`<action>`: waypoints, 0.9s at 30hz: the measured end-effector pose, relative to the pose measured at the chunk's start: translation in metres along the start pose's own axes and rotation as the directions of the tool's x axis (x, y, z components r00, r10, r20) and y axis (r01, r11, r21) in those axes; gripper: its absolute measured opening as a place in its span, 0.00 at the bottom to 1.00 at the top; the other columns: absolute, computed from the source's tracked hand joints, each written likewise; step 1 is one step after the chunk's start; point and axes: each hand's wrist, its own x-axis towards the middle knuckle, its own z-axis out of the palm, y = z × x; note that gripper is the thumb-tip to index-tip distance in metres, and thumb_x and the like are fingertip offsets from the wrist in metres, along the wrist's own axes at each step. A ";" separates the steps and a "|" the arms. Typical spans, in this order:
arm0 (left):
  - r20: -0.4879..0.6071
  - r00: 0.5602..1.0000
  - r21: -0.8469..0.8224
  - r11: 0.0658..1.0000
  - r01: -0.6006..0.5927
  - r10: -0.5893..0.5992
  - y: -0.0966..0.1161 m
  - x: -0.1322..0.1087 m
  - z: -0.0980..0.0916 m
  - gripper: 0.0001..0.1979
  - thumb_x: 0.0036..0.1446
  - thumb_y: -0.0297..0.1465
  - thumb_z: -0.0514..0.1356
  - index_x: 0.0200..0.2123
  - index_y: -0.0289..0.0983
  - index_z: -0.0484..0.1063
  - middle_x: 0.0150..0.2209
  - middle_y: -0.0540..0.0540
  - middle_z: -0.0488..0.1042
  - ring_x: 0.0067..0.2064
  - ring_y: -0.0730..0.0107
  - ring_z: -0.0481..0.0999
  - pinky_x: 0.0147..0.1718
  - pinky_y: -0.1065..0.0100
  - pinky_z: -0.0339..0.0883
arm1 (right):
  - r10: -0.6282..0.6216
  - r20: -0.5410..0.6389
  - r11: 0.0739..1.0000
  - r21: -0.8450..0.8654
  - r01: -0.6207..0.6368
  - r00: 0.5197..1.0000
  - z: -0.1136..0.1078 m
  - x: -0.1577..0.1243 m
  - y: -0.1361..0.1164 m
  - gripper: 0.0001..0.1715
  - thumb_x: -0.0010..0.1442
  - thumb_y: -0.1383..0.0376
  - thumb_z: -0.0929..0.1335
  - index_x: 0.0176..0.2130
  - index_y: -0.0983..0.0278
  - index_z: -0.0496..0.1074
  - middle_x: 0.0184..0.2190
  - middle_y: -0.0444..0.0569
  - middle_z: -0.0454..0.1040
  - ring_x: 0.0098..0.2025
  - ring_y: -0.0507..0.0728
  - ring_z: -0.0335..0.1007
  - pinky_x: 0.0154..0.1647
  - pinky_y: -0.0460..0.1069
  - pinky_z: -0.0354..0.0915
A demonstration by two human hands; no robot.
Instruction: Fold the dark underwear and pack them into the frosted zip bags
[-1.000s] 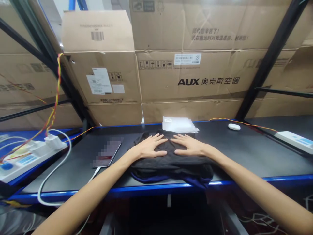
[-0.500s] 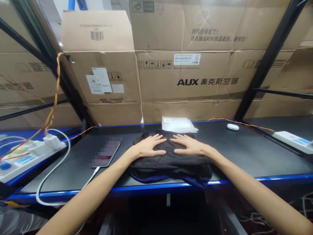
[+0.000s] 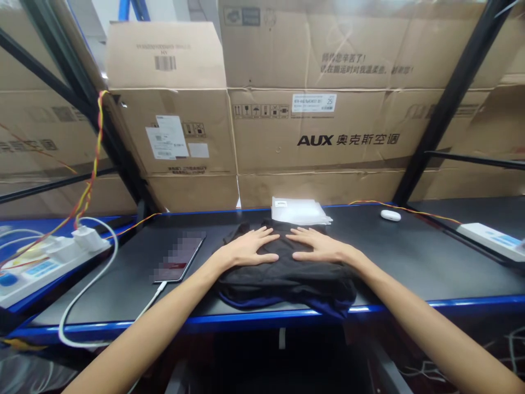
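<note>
A bundle of black cloth with dark blue along its lower edge lies at the front edge of the table, slightly overhanging it. My left hand rests flat on its upper side, fingers stretched out and pointing inward. Mirroring it, my right hand lies palm down on the same cloth, fingers apart. A small gap separates the two hands, and neither grips anything. Just behind the cloth lies a stack of clear plastic bags with a white label. What kind of garment or fabric piece the bundle is, I cannot tell.
On the black tabletop a phone is plugged into a white cable at left. Power strips sit at both sides. A small white case lies at back right. Cardboard walls the rear between black posts.
The whole view has shifted down very slightly. Both hands stay flat on the black cloth, with no clear movement of the cloth.
</note>
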 end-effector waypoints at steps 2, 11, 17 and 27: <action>-0.004 1.000 -0.003 1.000 -0.009 0.009 0.000 0.000 0.000 0.39 0.60 0.57 0.53 0.68 0.46 0.55 0.71 0.43 0.48 0.72 0.51 0.44 0.68 0.49 0.43 | -0.002 -0.002 1.000 0.003 0.002 1.000 0.000 0.000 0.000 0.47 0.59 0.36 0.63 0.69 0.53 0.54 0.72 0.46 0.46 0.73 0.65 0.35 0.72 0.63 0.34; 0.013 1.000 -0.002 1.000 0.010 -0.010 0.002 0.000 -0.001 0.39 0.60 0.57 0.53 0.69 0.45 0.54 0.71 0.43 0.47 0.72 0.52 0.43 0.69 0.50 0.41 | -0.002 0.012 1.000 0.001 0.002 1.000 -0.001 -0.001 0.000 0.49 0.59 0.35 0.62 0.69 0.56 0.55 0.72 0.49 0.45 0.73 0.65 0.34 0.72 0.63 0.33; 0.022 1.000 0.006 1.000 0.009 -0.009 0.002 0.000 -0.001 0.41 0.59 0.59 0.52 0.69 0.45 0.54 0.71 0.45 0.47 0.72 0.52 0.43 0.69 0.52 0.41 | 0.018 0.024 1.000 -0.014 -0.018 1.000 -0.002 -0.001 -0.002 0.50 0.58 0.34 0.61 0.69 0.55 0.54 0.72 0.48 0.45 0.73 0.65 0.34 0.72 0.62 0.34; 0.029 0.999 0.008 1.000 0.012 -0.012 0.000 0.000 -0.001 0.42 0.59 0.60 0.51 0.69 0.44 0.53 0.71 0.44 0.46 0.72 0.53 0.43 0.69 0.52 0.41 | 0.030 0.012 0.999 0.026 -0.030 0.999 -0.002 -0.001 -0.003 0.50 0.57 0.34 0.62 0.68 0.55 0.56 0.72 0.46 0.46 0.73 0.68 0.34 0.72 0.65 0.32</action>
